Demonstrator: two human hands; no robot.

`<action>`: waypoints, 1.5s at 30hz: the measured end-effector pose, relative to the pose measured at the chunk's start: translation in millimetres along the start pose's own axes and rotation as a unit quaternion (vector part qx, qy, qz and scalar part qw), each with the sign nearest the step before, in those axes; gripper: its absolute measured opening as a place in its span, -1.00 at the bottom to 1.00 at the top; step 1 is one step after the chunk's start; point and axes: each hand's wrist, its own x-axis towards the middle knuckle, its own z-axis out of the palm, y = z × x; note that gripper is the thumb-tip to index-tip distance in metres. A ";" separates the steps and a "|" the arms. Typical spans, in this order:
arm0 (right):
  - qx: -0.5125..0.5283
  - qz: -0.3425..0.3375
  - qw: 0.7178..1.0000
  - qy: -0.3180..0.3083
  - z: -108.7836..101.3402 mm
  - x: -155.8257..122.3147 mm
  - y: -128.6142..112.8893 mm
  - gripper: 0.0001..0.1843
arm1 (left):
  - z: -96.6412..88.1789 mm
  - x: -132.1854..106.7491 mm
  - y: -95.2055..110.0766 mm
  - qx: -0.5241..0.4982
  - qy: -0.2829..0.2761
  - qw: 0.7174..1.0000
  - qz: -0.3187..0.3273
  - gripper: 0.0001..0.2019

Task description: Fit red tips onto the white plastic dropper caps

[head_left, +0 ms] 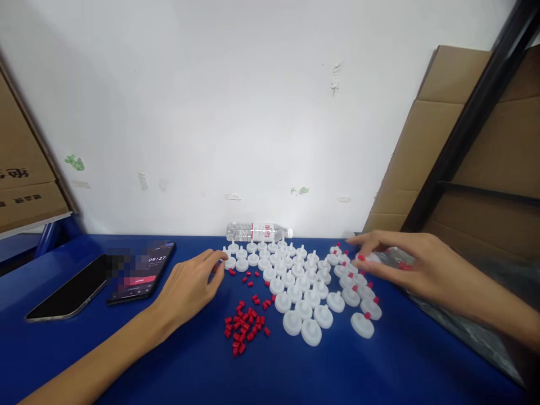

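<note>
My right hand (399, 256) grips a white round plastic piece (371, 257) with a red cap on its tip, above the right side of the table. Below it stand several similar white pieces with red caps (361, 325). My left hand (196, 278) hovers left of the uncapped white pieces (311, 332), thumb and index fingertips close together in a pinch; whatever lies between them, if anything, is hidden. Near its fingertips are a few scattered red caps (250, 284). A denser pile of red caps (242, 326) lies nearer to me.
A clear plastic bottle (240, 232) lies along the white wall. Two phones, one with a lit screen (145, 273) and one dark (70, 289), rest on the blue table (181, 365) at left. A clear plastic bag (455, 332) is at right, with cardboard (426, 129) behind.
</note>
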 end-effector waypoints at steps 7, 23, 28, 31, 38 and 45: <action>0.078 0.066 0.942 -0.319 -4.9 -29.7 35.0 -0.80 | 10.0 1.6 -1.0 -0.042 -0.084 0.995 -0.013 -0.64; 0.111 0.275 0.829 -0.475 3.9 -20.5 17.4 -0.72 | 21.6 6.2 -13.7 -0.015 -0.121 0.990 -0.075 -0.56; 0.136 0.281 0.823 -0.476 4.0 -22.5 21.1 -0.75 | 16.5 7.3 -10.9 -0.021 -0.123 0.988 -0.087 -0.69; 0.138 0.289 0.818 -0.479 2.5 -21.1 18.2 -0.75 | 14.5 7.9 -10.0 -0.028 -0.127 0.987 -0.093 -0.76; 0.154 0.294 0.809 -0.485 3.0 -17.1 8.7 -0.74 | 13.8 7.8 -11.0 -0.054 -0.134 0.984 -0.101 -0.80; 0.110 0.276 0.866 -0.403 -2.0 -25.0 26.9 -0.72 | -0.1 10.2 -9.2 -0.075 -0.083 0.988 -0.110 -0.80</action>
